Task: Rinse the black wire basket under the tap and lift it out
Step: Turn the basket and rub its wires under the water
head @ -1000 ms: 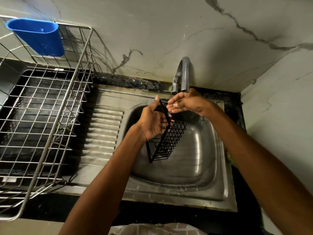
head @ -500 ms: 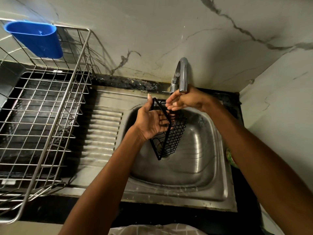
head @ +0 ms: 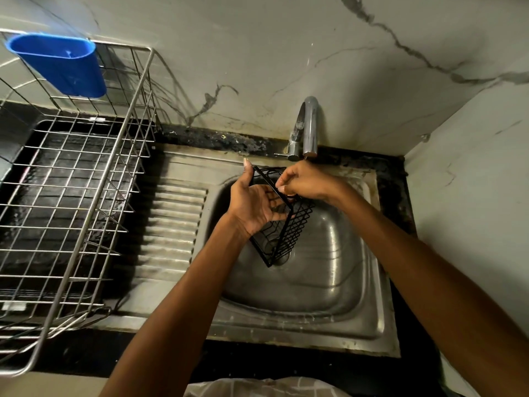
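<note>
The black wire basket (head: pixel 289 227) hangs tilted on edge over the steel sink bowl (head: pixel 337 270), just below the chrome tap (head: pixel 307 130). My left hand (head: pixel 254 202) grips its left side, with the thumb up along the top rim. My right hand (head: pixel 303 181) pinches the basket's upper rim under the tap spout. The lower corner of the basket points down toward the drain. No stream of water from the spout is clearly visible.
A steel dish rack (head: pixel 77 179) stands on the black counter at left, with a blue plastic holder (head: pixel 61 65) hooked on its back rim. The ribbed drainboard (head: pixel 171 224) lies between rack and bowl. Marble walls close in behind and on the right.
The basket has risen and turned more upright under the spout. My right hand has curled its fingers onto the upper rim; my left hand has shifted slightly up along the left side.
</note>
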